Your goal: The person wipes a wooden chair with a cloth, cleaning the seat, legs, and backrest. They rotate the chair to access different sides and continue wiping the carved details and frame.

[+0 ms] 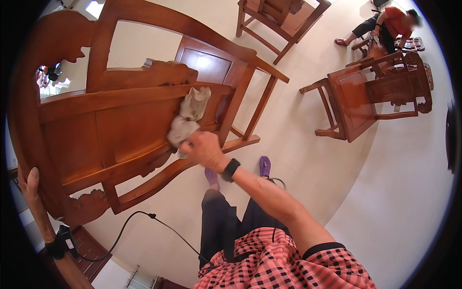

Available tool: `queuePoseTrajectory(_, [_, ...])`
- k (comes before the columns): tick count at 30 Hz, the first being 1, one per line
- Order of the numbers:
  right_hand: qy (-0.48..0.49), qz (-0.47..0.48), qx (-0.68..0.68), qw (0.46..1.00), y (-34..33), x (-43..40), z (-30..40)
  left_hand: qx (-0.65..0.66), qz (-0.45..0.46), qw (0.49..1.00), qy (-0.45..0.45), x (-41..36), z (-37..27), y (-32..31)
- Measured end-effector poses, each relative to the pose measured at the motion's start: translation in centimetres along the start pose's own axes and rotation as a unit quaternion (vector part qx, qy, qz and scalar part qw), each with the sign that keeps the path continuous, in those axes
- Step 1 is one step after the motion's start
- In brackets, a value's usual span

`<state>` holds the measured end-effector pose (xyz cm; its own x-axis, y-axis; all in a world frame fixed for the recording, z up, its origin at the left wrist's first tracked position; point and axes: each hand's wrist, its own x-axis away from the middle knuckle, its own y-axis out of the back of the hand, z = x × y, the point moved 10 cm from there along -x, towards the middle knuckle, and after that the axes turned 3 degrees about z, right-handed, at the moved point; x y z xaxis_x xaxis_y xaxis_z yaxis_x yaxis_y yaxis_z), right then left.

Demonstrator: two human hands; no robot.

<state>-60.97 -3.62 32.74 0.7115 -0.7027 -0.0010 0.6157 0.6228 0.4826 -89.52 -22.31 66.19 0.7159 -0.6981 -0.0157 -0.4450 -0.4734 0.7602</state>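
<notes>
A carved reddish-brown wooden armchair (75,137) fills the left of the view, its paneled backrest towards me. My right hand (205,150) grips a pale, crumpled cloth (195,104) against the lower part of that backrest. The cloth drapes upward across the panel and over a rail. At the far left, my left hand (30,182) rests on the outer edge of the chair's top rail, its thumb showing on the near side. The other left fingers are hidden behind the wood.
Another wooden armchair (350,104) lies tipped at the right, near a white wall (404,188). A person in red (395,23) wipes a chair at the upper right. Further chair (281,21) stands at the top. A black cable (133,216) runs from my left wrist to my waist.
</notes>
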Motion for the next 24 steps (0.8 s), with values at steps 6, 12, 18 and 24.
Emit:
queuePoseTrajectory(6, [-0.284,0.0,0.105,0.953,5.0,7.5,-21.2,0.011,0.002,1.0,-0.006,-0.3,0.4,-0.4])
queuePoseTrajectory(12, [-0.111,0.008,0.069,0.991,8.5,3.3,-10.8,-0.001,-0.009,1.0,0.011,0.6,2.1,1.1])
queuePoseTrajectory(18, [-0.149,0.129,0.076,0.977,2.8,-2.6,-14.4,-0.002,-0.009,1.0,0.008,0.3,1.8,1.0])
queuePoseTrajectory(24, [-0.16,0.15,0.059,0.974,0.3,-0.5,-15.3,0.002,-0.016,1.0,0.011,-0.1,3.3,0.4])
